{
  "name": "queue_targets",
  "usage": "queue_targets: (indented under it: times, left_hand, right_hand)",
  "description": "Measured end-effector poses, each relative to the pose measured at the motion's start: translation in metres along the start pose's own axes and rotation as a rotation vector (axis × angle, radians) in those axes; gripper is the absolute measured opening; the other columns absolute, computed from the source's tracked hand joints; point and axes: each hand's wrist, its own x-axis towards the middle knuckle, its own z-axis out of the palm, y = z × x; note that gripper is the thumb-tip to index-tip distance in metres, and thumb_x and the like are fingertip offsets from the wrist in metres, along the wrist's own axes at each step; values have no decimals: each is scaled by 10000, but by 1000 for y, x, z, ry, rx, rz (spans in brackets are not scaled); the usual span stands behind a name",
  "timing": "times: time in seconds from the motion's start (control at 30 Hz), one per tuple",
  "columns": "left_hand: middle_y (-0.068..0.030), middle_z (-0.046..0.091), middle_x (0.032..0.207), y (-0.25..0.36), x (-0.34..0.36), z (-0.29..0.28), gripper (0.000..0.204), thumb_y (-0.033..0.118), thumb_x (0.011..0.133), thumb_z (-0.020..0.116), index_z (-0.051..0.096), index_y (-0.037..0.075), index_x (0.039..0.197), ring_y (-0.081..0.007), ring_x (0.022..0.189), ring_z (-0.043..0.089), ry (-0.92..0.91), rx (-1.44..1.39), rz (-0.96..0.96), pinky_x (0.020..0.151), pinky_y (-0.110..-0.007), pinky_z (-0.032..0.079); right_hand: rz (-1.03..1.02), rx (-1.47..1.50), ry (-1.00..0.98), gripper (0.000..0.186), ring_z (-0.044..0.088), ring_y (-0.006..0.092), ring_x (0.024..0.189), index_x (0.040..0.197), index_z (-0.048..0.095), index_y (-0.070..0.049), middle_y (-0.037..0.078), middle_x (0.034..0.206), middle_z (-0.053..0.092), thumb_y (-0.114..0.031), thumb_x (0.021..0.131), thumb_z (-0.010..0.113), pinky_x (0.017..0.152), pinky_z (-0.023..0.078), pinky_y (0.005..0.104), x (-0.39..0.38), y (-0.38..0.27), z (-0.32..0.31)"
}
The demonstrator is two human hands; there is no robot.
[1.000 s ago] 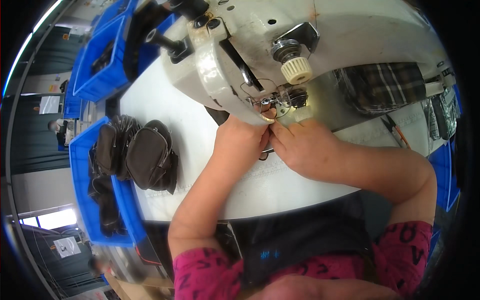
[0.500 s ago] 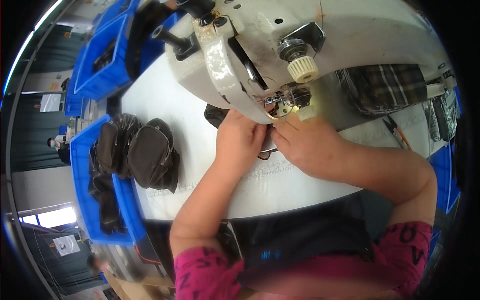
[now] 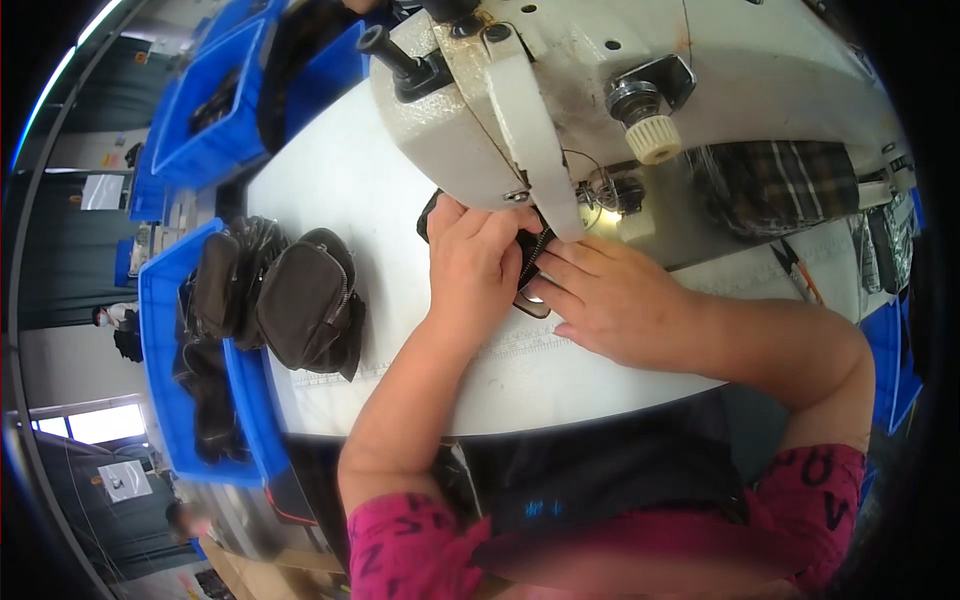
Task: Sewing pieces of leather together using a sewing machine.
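Note:
A dark piece of fabric with a metal zipper (image 3: 537,256) lies on the sewing machine's bed. My left hand (image 3: 472,262) is closed on it, fingers bent and pinching the cloth beside the zipper. From the other side my right hand (image 3: 625,305) rests with fingers stretched out and thumb apart, its fingertips at the zipper's edge. The light-coloured sewing machine (image 3: 545,130) stands over both hands; its head hides the needle area and part of the fabric. A small lamp glows near the needle.
Finished-looking dark zippered pouches (image 3: 305,300) sit at the table's left, beside a blue bin (image 3: 255,420) holding more. Orange-handled snips (image 3: 800,272) lie at the right. Behind them is a plaid fabric piece (image 3: 775,185). Another blue bin (image 3: 205,150) stands at the far left.
The left hand's fingers have shifted on the fabric, and more of the zipper shows. The right hand's fingers have straightened and its thumb has come away. The machine appears shifted right in view.

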Motion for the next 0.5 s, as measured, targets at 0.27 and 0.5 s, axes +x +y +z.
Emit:
queue_targets:
  times: [0.27,0.5]
  left_hand:
    - [-17,696,833,9,2,-28,286,175,744,736,685,118,1019,-285,864,637,-357,-165,-180,790,-417,466]
    - [17,708,854,5,-6,-31,376,153,788,766,670,173,1150,-227,846,677,-361,-178,-79,793,-391,461]
  right_hand:
    - [15,150,-103,431,569,309,1251,1145,666,-2,150,1227,647,-287,840,774,1044,457,413,1,-3,-12]
    - [89,149,-138,530,534,366,1338,1255,651,14,194,1340,609,-215,804,810,1110,440,471,2,-11,-15]
